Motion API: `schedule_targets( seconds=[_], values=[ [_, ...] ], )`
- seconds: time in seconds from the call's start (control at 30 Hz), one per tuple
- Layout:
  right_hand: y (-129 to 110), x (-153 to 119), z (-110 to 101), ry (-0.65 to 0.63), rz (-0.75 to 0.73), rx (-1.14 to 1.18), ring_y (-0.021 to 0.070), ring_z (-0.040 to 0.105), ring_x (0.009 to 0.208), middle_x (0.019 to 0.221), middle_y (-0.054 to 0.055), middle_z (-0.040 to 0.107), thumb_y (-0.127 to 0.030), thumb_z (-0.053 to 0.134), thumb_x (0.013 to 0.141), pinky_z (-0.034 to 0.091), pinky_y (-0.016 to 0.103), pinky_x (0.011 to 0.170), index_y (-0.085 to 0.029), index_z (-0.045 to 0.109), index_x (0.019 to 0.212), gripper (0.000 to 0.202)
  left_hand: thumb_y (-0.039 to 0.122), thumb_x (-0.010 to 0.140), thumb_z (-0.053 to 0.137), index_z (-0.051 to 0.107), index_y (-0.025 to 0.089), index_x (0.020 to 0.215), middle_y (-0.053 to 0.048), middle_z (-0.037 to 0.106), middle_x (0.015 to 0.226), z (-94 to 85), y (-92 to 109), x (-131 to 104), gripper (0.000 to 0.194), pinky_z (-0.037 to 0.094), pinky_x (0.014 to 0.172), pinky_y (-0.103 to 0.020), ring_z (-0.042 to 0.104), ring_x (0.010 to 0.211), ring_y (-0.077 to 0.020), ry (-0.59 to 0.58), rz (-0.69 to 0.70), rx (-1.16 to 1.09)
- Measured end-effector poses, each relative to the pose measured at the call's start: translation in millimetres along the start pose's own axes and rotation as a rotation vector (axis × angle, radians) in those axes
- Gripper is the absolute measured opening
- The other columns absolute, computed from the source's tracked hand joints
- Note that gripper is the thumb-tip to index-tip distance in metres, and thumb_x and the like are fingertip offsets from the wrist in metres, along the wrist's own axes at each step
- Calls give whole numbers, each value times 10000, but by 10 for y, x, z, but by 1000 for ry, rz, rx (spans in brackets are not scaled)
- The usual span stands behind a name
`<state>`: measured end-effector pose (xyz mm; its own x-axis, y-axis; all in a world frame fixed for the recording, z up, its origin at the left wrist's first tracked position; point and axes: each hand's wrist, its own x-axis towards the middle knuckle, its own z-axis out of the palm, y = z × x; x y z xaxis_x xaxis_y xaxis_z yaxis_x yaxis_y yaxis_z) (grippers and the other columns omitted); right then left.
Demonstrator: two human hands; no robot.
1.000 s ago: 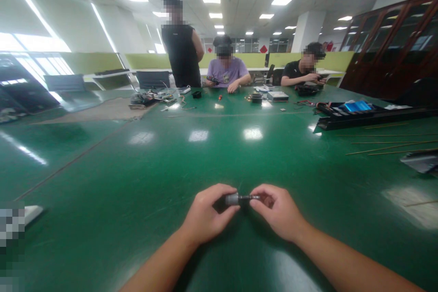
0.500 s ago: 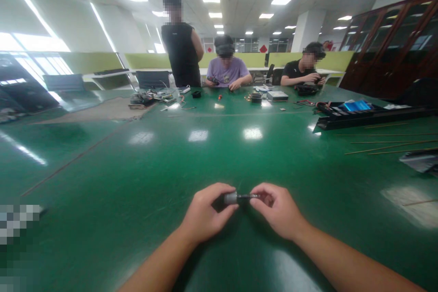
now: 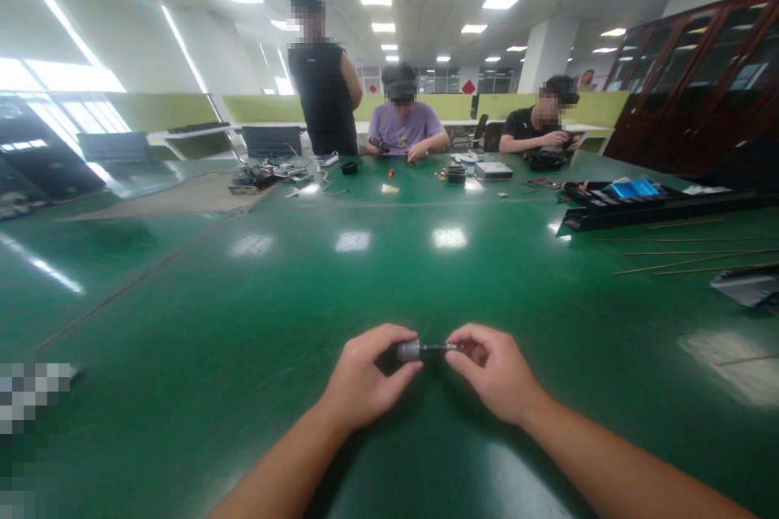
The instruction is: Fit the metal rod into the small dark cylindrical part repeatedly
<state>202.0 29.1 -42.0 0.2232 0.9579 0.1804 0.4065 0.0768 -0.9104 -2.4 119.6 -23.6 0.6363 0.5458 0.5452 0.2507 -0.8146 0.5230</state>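
A small grey cylinder with a thin dark rod [image 3: 433,348] coming out of its right end is held level between my hands, just above the green table [image 3: 389,276]. My left hand [image 3: 371,373] is closed round the grey cylinder end, gripping it between thumb and fingers. On the other side, the thumb and fingertips of my right hand [image 3: 496,373] pinch the far end of the rod. A short stretch of rod shows between the two hands. My fingers cover both tips, and the exact kind of part is too small to make out.
Across the table sit two people, and another stands behind. Electronic parts [image 3: 261,174] lie at the far left, a silver box [image 3: 492,170] at the back. On the right are a long black tray [image 3: 657,207] and several thin rods [image 3: 699,253].
The grey cylinder and my left fingertips have shifted very slightly left, leaving a little more rod showing. The right hand stays nearly still.
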Motion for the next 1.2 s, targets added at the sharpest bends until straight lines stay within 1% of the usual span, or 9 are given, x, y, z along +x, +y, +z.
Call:
schedule_targets(
  seconds=[0.13,0.4,0.67,1.2],
  values=[
    [-1,5,-3,4,5,3,152,581,624,741,21,676,-262,656,807,444,246,574,-174,716,884,132,227,783,720,675,213,1023,-42,732,964,1,-7,3,245,561,816,-307,696,869,-192,1,-10,3],
    [27,14,0,12,9,5,156,589,633,750,26,686,-269,657,808,449,246,577,-174,716,889,138,240,782,707,687,192,1000,-68,736,941,-15,6,20,224,571,787,-318,699,843,-209,2,-22,19],
    [13,12,2,19,9,32,155,589,638,742,22,680,-256,662,803,450,244,583,-171,713,881,126,233,780,714,687,201,1007,-56,736,948,-16,-2,18,231,571,798,-308,702,850,-203,17,-13,15],
    [31,17,0,14,10,38,160,598,651,764,33,688,-262,658,808,452,255,599,-163,708,890,138,226,772,728,676,217,1025,-31,729,972,-5,-54,-15,259,544,822,-301,689,879,-189,-3,-41,8]
  ],
)
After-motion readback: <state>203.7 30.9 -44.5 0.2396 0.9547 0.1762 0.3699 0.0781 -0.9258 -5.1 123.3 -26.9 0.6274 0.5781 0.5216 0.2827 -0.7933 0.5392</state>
